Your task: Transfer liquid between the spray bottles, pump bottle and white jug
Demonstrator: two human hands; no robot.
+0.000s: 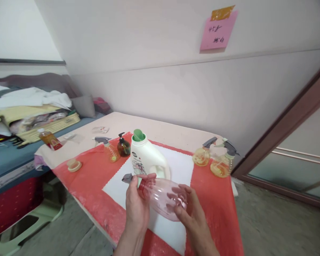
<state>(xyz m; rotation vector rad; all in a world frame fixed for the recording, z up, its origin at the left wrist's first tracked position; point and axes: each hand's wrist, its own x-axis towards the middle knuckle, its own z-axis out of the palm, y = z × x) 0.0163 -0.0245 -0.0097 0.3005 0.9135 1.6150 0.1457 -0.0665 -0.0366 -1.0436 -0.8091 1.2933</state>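
A clear pink spray bottle (162, 197) lies tilted on its side between both my hands, above the near part of the table. My left hand (137, 206) is wrapped round its neck, just under the grey trigger head (127, 177). My right hand (188, 209) cups the bottle's body from below and the right. Just behind stands a white detergent jug (146, 156) with a green cap (138, 135).
The table carries a red cloth (90, 177) with a white sheet (178, 167). On it stand a yellow spray bottle (110, 151), a brown pump bottle (123, 146), two yellow spray bottles (214, 156) at the right, a lid (74, 165) and a small bottle (50, 139). A cluttered bed (21, 113) is at left.
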